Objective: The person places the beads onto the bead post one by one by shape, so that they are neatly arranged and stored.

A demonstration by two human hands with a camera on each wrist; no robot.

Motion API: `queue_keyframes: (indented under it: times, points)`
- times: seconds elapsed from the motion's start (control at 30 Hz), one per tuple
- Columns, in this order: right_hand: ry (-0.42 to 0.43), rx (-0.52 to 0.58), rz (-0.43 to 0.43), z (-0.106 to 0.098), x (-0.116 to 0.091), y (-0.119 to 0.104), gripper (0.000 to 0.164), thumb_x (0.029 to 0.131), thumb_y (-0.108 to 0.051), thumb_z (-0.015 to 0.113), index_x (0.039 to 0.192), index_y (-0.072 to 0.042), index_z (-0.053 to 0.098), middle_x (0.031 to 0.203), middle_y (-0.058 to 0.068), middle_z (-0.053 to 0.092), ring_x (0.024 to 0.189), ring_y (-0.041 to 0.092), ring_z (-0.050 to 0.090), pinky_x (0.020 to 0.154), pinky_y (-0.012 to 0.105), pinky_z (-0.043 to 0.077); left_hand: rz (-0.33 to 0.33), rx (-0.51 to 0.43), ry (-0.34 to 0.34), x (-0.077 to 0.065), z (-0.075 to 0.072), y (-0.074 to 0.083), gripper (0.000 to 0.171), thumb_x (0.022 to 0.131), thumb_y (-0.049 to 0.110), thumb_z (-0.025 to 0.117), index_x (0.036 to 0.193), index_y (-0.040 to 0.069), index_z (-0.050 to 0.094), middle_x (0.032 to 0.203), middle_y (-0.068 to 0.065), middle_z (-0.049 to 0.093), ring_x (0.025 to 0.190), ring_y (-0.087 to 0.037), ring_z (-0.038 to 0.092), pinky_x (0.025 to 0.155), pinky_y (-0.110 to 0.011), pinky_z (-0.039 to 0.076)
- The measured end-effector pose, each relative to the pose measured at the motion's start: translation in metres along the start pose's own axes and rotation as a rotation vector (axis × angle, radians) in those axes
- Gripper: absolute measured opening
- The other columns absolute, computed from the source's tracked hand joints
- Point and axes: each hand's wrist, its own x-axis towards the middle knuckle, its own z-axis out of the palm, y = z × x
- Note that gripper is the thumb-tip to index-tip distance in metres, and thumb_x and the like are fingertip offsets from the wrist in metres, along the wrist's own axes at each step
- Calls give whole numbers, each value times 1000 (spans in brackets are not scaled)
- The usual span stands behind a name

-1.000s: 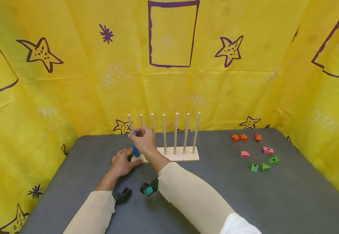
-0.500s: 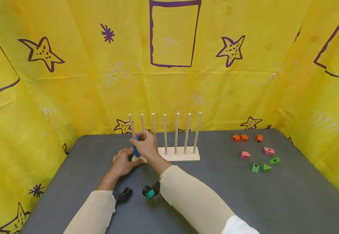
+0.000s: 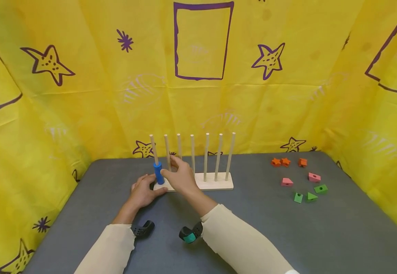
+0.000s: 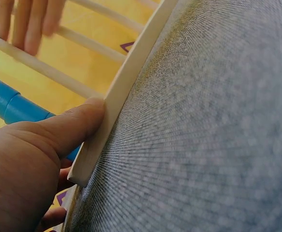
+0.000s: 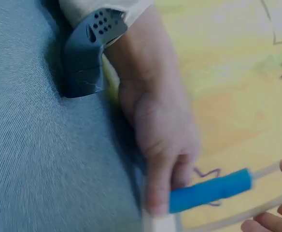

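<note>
A wooden peg rack (image 3: 215, 184) with several upright pegs stands on the table. On its leftmost peg sits a stack of blue cylinders (image 3: 159, 173), down at the base; the left wrist view shows a seam in the stack (image 4: 25, 108). My left hand (image 3: 145, 192) grips the left end of the base, thumb (image 4: 83, 121) on the front edge and fingers behind. Just right of the blue stack is my right hand (image 3: 181, 177), by the neighbouring pegs, fingers loosely extended and holding nothing. Its fingertips (image 5: 271, 222) show apart from the blue cylinders in the right wrist view.
On the right of the grey table (image 3: 253, 228) lie loose blocks with holes: orange ones (image 3: 285, 162), pink ones (image 3: 314, 177) and green ones (image 3: 311, 196). A yellow patterned cloth (image 3: 198, 106) hangs behind the table and along both sides.
My right hand slid down the left peg with the blue cylinder, then let go and moved right. The blue stack now shows fully. My left hand has kept its grip on the base.
</note>
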Motion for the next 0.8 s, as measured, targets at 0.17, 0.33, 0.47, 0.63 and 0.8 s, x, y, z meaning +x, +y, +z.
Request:
queue_keyframes:
  times: [0.17, 0.33, 0.47, 0.63, 0.8]
  points:
    - [-49, 26, -124, -32, -18, -13, 57, 90, -24, 69, 142, -13, 49, 132, 4, 57, 121, 20, 53, 97, 40, 43, -1, 8, 0, 0, -2, 1, 63, 84, 41, 74, 133, 5, 58, 139, -19, 49, 135, -46, 24, 100, -66, 13]
    - [-26, 21, -240, -66, -34, -27, 52, 90, -21, 69, 139, -15, 52, 131, 1, 58, 118, 17, 53, 97, 39, 43, -4, 15, -2, -1, -1, 3, 64, 85, 40, 74, 133, 2, 57, 139, -21, 49, 135, -46, 24, 101, -65, 13]
    - [26, 20, -321, -93, -46, -32, 49, 89, -17, 71, 135, -14, 55, 128, 1, 59, 113, 19, 56, 93, 41, 44, -15, 23, -10, -1, 2, 3, 64, 85, 39, 74, 134, 2, 56, 139, -21, 49, 136, -46, 23, 102, -64, 12]
    - [100, 3, -411, -128, -60, -33, 46, 86, -9, 73, 130, -8, 58, 123, 7, 62, 108, 26, 58, 89, 47, 46, -14, 27, -13, -1, 4, 4, 65, 84, 38, 75, 134, 0, 56, 138, -22, 49, 136, -46, 24, 101, -64, 13]
    - [163, -54, -456, -162, -72, -29, 46, 85, -3, 73, 129, -2, 58, 121, 9, 62, 107, 28, 59, 87, 45, 48, -9, 34, 1, -1, 2, 3, 67, 85, 38, 74, 134, -2, 55, 139, -23, 48, 135, -46, 25, 101, -64, 13]
